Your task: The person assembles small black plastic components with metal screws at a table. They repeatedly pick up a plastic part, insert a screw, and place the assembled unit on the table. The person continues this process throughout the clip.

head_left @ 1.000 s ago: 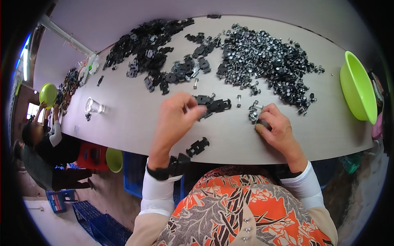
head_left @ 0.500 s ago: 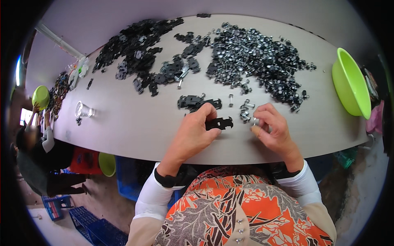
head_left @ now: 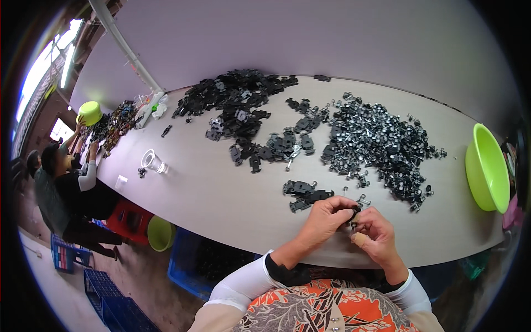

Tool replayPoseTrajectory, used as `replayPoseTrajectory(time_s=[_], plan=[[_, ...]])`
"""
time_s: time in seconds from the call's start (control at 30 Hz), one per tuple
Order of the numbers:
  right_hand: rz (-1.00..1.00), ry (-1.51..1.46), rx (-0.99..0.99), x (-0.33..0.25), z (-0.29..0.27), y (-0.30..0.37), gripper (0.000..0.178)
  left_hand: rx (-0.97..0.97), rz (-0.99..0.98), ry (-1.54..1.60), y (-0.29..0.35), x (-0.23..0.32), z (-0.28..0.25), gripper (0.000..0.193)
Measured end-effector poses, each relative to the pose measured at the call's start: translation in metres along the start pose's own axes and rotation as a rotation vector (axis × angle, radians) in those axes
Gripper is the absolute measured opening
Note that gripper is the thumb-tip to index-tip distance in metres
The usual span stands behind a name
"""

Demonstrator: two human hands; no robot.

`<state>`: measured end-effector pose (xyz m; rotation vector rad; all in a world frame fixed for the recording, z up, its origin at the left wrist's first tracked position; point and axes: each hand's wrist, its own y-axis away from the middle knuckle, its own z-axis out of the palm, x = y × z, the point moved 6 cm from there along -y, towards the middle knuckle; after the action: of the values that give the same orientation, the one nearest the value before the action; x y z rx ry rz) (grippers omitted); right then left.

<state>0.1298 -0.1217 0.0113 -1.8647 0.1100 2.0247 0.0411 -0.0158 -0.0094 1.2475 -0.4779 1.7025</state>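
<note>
My left hand pinches a flat black plastic toy-car chassis, mostly hidden by the fingers. Against it, my right hand grips a small wheel axle with a shiny rod. The two hands meet just above the table near its front edge. A few loose wheel axles lie just beyond the fingers. To the left of them sits a small group of black chassis. Farther back spread a large pile of chassis and, right of it, a heap of wheel axles.
A lime-green basin stands at the table's right end. On the left are a clear plastic cup and a mixed heap of parts. Co-workers are at the far left, one hand on a green basin. A blue crate is below the table.
My hands have come together, bringing the chassis and the wheel axle into contact or nearly so. The whole view has tilted, so the table appears lower.
</note>
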Motion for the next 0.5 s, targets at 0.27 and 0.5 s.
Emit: replayPoseTrajectory(time_s=[0.27,0.5], plan=[[-0.169,0.267,-0.039,-0.026,-0.006,0.000,0.027,-0.095,-0.133,0.156,0.000,-0.008,0.004,0.030],[-0.416,0.760,-0.015,-0.058,-0.017,-0.006,0.039,-0.096,-0.208,0.174,0.004,-0.007,0.000,0.018]])
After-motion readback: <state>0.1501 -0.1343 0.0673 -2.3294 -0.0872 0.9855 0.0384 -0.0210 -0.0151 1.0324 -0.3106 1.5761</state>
